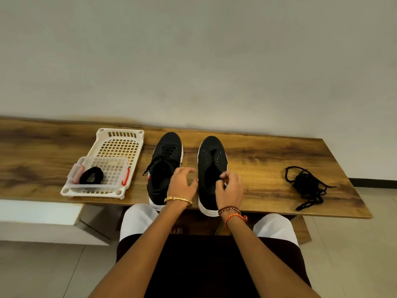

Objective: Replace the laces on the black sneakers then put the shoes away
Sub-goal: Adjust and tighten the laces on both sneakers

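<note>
Two black sneakers with white soles stand side by side on the wooden table [257,160], toes pointing away from me. The left sneaker [166,155] has black laces threaded through it. The right sneaker [211,155] shows bare eyelets with no lace. My left hand [182,183] hovers between the two shoes, fingers loosely curled and holding nothing. My right hand [229,188] is over the right sneaker's opening, fingertips pinched together near its inner edge; what they pinch is too small to tell. A loose black lace [307,186] lies in a tangle on the table to the right.
A white plastic basket [120,134] sits at the left, with a small clear box [101,171] on its near end holding a coiled black lace [91,175]. The wall runs just behind the table. My knees are at the table's front edge.
</note>
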